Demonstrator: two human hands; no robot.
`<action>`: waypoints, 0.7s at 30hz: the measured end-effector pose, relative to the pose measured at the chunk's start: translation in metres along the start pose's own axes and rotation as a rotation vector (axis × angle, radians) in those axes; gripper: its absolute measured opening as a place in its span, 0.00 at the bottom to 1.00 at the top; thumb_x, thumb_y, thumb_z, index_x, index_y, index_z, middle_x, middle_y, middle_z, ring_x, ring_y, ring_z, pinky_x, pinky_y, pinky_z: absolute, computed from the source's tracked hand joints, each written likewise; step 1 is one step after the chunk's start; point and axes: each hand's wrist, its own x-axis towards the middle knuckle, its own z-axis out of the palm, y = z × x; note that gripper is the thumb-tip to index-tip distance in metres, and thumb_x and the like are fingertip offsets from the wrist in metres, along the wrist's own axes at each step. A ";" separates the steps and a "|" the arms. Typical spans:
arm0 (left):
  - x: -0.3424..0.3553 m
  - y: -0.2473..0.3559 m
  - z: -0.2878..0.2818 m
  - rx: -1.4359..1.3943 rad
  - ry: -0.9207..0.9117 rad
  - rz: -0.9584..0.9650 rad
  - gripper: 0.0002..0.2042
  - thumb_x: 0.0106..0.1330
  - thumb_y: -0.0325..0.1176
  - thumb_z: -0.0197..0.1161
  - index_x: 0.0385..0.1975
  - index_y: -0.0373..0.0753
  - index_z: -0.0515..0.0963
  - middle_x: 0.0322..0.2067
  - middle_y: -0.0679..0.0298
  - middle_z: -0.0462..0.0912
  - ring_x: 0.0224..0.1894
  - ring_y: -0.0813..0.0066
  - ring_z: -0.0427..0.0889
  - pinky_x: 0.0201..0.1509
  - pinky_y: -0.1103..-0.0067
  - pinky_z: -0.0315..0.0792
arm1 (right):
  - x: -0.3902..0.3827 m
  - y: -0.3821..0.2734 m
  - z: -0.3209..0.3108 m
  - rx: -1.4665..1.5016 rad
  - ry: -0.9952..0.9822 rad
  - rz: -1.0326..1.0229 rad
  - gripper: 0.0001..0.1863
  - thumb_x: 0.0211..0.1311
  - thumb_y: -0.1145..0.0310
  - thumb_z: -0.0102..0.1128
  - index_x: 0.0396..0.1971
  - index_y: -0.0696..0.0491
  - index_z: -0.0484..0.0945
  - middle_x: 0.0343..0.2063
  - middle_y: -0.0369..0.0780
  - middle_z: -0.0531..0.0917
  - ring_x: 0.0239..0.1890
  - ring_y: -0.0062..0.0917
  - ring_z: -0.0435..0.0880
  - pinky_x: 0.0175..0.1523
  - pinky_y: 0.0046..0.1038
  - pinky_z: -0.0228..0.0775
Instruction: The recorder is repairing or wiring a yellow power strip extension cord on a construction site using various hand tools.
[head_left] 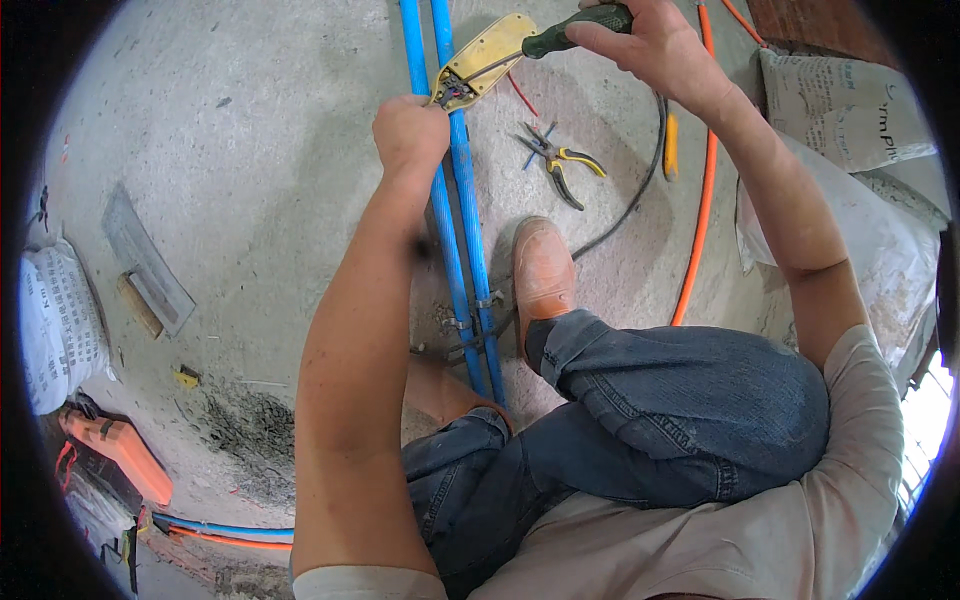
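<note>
My right hand (670, 50) is wrapped round the dark green handle of a screwdriver (578, 32). Its shaft slants down to the left over a yellow casing (490, 58), with the tip near dark wiring or fittings (455, 88) inside the casing's near end. My left hand (412, 137) grips that near end with closed fingers; its thumb and fingertips are partly hidden. The casing lies above two blue conduits (462, 170). On the floor to the right of the conduits rest yellow-and-black pliers (562, 165), opened, beside a short blue piece.
A black cable (640, 200), an orange conduit (705, 190) and a yellow tool (671, 148) lie at right, with sacks (840, 110) beyond. At left are a plastering trowel (150, 265), a white sack (62, 325) and an orange tool (125, 455). My shoe (545, 265) stands beside the conduits.
</note>
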 end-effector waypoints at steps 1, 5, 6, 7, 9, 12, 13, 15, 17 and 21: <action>0.000 -0.001 0.000 0.000 0.001 0.000 0.10 0.51 0.31 0.57 0.26 0.35 0.83 0.29 0.45 0.82 0.36 0.47 0.81 0.43 0.63 0.73 | 0.000 0.004 0.001 -0.005 0.008 0.000 0.17 0.58 0.61 0.64 0.38 0.58 0.73 0.21 0.36 0.77 0.23 0.19 0.74 0.27 0.26 0.66; 0.001 -0.002 0.002 -0.006 0.004 0.027 0.10 0.51 0.31 0.56 0.26 0.35 0.83 0.28 0.44 0.81 0.36 0.47 0.81 0.43 0.63 0.73 | -0.002 0.001 -0.001 -0.023 0.011 -0.017 0.16 0.58 0.62 0.64 0.38 0.57 0.72 0.21 0.37 0.77 0.23 0.21 0.75 0.28 0.26 0.67; 0.001 -0.002 0.001 0.004 0.005 0.030 0.10 0.51 0.31 0.56 0.26 0.35 0.83 0.28 0.44 0.81 0.36 0.47 0.81 0.43 0.63 0.73 | -0.002 0.000 -0.002 -0.022 0.011 -0.017 0.16 0.58 0.62 0.64 0.38 0.57 0.72 0.21 0.37 0.77 0.23 0.21 0.75 0.28 0.26 0.67; 0.001 -0.002 0.001 0.004 0.005 0.031 0.10 0.51 0.31 0.56 0.26 0.35 0.83 0.28 0.44 0.81 0.36 0.47 0.81 0.43 0.63 0.73 | -0.004 0.000 -0.003 -0.039 -0.026 -0.159 0.16 0.58 0.64 0.65 0.39 0.57 0.72 0.22 0.39 0.77 0.24 0.24 0.77 0.29 0.28 0.69; -0.001 0.001 0.001 -0.003 -0.011 0.017 0.10 0.51 0.31 0.56 0.25 0.35 0.83 0.28 0.44 0.81 0.35 0.47 0.81 0.42 0.62 0.73 | -0.008 -0.002 -0.004 -0.058 -0.063 -0.298 0.16 0.57 0.66 0.65 0.40 0.57 0.71 0.22 0.40 0.77 0.24 0.27 0.78 0.30 0.29 0.70; 0.000 0.000 -0.001 0.015 0.000 0.032 0.10 0.50 0.31 0.55 0.25 0.35 0.83 0.28 0.44 0.81 0.35 0.46 0.81 0.42 0.62 0.73 | -0.013 -0.011 -0.002 -0.047 -0.077 -0.547 0.16 0.56 0.69 0.65 0.41 0.56 0.69 0.25 0.43 0.78 0.26 0.33 0.80 0.32 0.32 0.72; 0.000 -0.001 -0.002 0.016 0.002 0.030 0.10 0.50 0.31 0.55 0.25 0.35 0.83 0.28 0.44 0.81 0.35 0.46 0.81 0.42 0.62 0.73 | -0.014 -0.016 -0.003 -0.100 -0.045 -0.623 0.17 0.56 0.69 0.65 0.41 0.56 0.69 0.26 0.44 0.79 0.27 0.34 0.81 0.32 0.32 0.72; 0.001 -0.001 0.000 -0.007 -0.005 0.015 0.10 0.50 0.31 0.56 0.25 0.35 0.83 0.28 0.44 0.81 0.35 0.46 0.81 0.43 0.62 0.73 | -0.015 -0.023 -0.005 -0.214 0.020 -0.768 0.17 0.56 0.68 0.64 0.41 0.56 0.68 0.29 0.45 0.80 0.30 0.36 0.82 0.33 0.33 0.73; 0.002 -0.002 0.001 -0.002 -0.008 0.010 0.10 0.51 0.31 0.56 0.25 0.35 0.83 0.28 0.43 0.81 0.36 0.46 0.81 0.43 0.62 0.73 | -0.012 -0.023 -0.002 -0.147 -0.051 -0.610 0.17 0.57 0.68 0.64 0.42 0.56 0.68 0.31 0.46 0.80 0.32 0.36 0.82 0.34 0.33 0.73; 0.005 -0.007 0.002 0.014 0.012 0.056 0.07 0.52 0.29 0.61 0.26 0.35 0.84 0.17 0.59 0.81 0.18 0.72 0.79 0.25 0.74 0.71 | -0.007 -0.043 -0.006 -0.277 -0.116 -0.262 0.18 0.58 0.65 0.63 0.42 0.57 0.68 0.33 0.48 0.80 0.34 0.38 0.82 0.36 0.33 0.74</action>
